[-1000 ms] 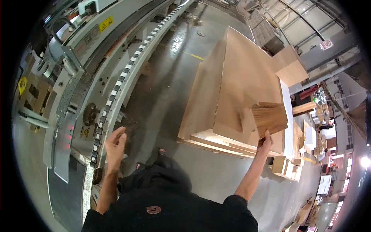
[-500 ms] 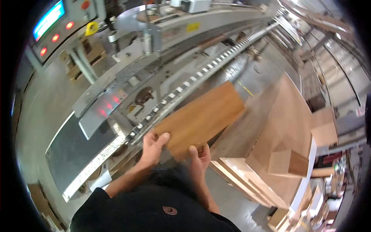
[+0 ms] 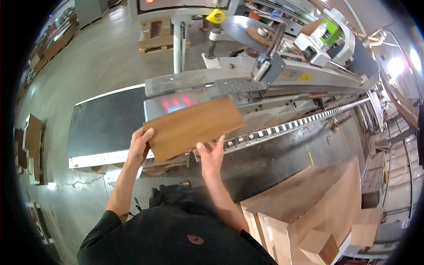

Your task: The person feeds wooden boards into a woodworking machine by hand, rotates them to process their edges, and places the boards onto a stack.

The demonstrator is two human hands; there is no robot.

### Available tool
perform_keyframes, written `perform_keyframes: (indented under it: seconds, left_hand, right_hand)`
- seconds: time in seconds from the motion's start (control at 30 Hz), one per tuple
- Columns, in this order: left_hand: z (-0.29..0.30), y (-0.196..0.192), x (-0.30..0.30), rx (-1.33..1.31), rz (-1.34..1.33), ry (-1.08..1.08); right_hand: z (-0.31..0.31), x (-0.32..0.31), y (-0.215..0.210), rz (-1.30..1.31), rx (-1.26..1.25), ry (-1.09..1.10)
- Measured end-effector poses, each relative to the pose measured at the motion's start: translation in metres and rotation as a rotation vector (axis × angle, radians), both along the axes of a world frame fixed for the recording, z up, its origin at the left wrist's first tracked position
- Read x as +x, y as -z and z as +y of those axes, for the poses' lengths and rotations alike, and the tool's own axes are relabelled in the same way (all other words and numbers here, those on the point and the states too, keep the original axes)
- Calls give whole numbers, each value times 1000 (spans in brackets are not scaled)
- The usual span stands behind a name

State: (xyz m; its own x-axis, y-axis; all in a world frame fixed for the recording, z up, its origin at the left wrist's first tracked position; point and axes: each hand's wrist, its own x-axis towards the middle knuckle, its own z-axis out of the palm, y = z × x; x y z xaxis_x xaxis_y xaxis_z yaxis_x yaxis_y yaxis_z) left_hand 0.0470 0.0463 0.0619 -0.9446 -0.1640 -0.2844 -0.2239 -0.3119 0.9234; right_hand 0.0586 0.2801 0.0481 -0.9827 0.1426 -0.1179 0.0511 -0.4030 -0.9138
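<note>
A flat brown wooden board is held up in front of me, tilted, over the near edge of a long machine. My left hand grips its left end, thumb on the top face and the fingers going underneath. At the lower right edge my right hand has hold of the board too, its thumb along the near edge and the fingers partly hidden. Behind the board are the machine's grey infeed plate, lit by red spots, and a black table surface to the left.
A toothed conveyor track runs off to the far right. Stacked wooden panels stand at my lower right, a small wooden block on them. A control panel post rises behind the machine. Pallets sit farther back.
My view has turned left toward the black table. Both hands have carried the board left, from beside the track and panels to in front of the infeed plate.
</note>
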Motion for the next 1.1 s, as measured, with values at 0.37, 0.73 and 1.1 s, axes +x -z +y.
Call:
perform_keyframes:
  seconds: [0.37, 0.73, 1.1]
  left_hand:
    - [-80, 27, -87, -639, -15, 35]
    - [-70, 46, -84, -972, 239, -83]
    - [-66, 69, -32, -1116, 351, -39]
  right_hand:
    - [-71, -75, 50, -13, 202, -101]
    - [-90, -86, 58, 56, 765, -25]
    - [-99, -87, 66, 104, 901, -27]
